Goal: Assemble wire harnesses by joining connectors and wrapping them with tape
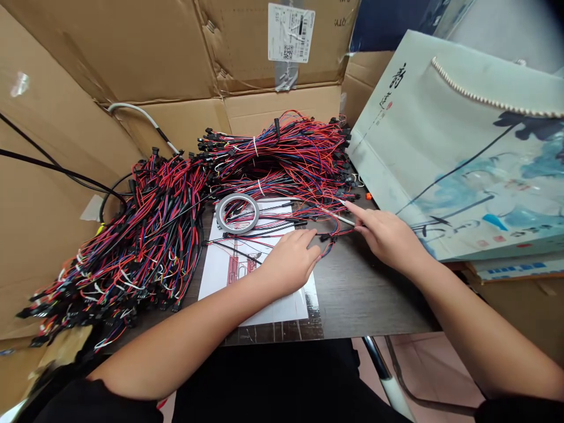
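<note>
My left hand is closed over a thin wire harness with red, blue and black wires and small black connectors. Its thumb and fingertips meet at the wires, just above the table. To the right, my right hand pinches the same harness near its other end, the index finger stretched toward the wire pile. Between the hands, a black connector hangs on the wires. Under my left forearm lies a white printed sheet with a red drawing. A grey tape roll rests on loose wires above it.
Bundled wire harnesses are stacked at the back, and a large loose heap covers the left side. A pale paper bag with a rope handle stands at the right. Cardboard boxes wall in the dark table.
</note>
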Tool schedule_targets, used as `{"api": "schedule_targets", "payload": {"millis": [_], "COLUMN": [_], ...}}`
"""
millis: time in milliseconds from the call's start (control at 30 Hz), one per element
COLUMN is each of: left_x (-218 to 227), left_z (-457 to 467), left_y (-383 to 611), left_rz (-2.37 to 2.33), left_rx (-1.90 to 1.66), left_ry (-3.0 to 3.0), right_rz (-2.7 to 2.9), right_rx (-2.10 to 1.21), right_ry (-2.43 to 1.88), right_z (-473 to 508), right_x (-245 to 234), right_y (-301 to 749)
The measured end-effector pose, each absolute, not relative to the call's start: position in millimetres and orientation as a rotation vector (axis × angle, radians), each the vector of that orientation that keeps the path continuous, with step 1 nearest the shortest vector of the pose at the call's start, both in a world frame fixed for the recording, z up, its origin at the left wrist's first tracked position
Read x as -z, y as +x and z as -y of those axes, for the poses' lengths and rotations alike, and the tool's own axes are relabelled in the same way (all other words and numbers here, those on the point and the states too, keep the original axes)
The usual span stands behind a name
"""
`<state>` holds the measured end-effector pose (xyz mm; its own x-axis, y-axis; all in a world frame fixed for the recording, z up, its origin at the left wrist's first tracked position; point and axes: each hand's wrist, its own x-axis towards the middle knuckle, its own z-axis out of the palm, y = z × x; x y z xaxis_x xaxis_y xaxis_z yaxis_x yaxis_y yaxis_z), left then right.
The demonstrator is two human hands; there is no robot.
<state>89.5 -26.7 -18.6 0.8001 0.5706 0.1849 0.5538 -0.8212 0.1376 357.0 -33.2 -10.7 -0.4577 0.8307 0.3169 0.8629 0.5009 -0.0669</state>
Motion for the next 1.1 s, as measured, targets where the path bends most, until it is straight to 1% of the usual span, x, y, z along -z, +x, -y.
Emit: {"api": "schedule_targets", "payload": {"millis": [133, 233, 300, 400, 533, 600, 633, 700, 833, 933, 1000, 1100], "left_x": [19.4, 19.6, 20.3, 21.9, 22.8, 23.0, 23.2, 23.6, 24.3, 24.1, 23.6, 22.2], "left_z": [27.5, 28.6, 28.6, 28.5, 28.7, 28.8, 28.9, 29.0, 29.6, 30.1, 30.4, 30.5], "left_y": [89.9, 89.6, 89.3, 89.3, 90.0, 90.1, 90.1, 89.9, 88.8, 88.1, 88.1, 88.2], "left_rz": [-0.897, -0.893, -0.889, -0.894, -0.893, -0.895, -0.900, -0.911, -0.906, -0.918, -0.926, -0.920], "left_rx": [-0.307, -0.307, -0.304, -0.308, -0.316, -0.316, -0.313, -0.306, -0.294, -0.296, -0.294, -0.293], "left_ry": [2.926, 2.935, 2.942, 2.952, 2.971, 2.980, 2.982, 2.985, 2.992, 2.985, 2.981, 2.983], "right_rz": [2.507, 2.569, 2.628, 2.628, 2.385, 2.301, 2.281, 2.264, 2.387, 2.583, 2.620, 2.538], "right_rx": [0.170, 0.172, 0.113, -0.104, -0.555, -0.655, -0.637, -0.497, 0.057, 0.423, 0.531, 0.568], "right_ry": [-1.476, -1.432, -1.376, -1.314, -1.372, -1.399, -1.413, -1.454, -1.540, -1.477, -1.437, -1.451], "right_z": [29.0, 23.1, 17.6, 8.1, -0.8, -3.3, -4.7, -8.8, -20.9, -26.4, -25.8, -19.7], "right_x": [11.1, 7.9, 3.7, -2.9, -5.2, -4.6, -4.9, -7.5, -15.5, -14.0, -9.4, -3.4], "right_y": [354.8, 349.8, 345.5, 338.5, 327.8, 322.9, 321.3, 321.0, 331.7, 340.7, 343.9, 345.3]}}
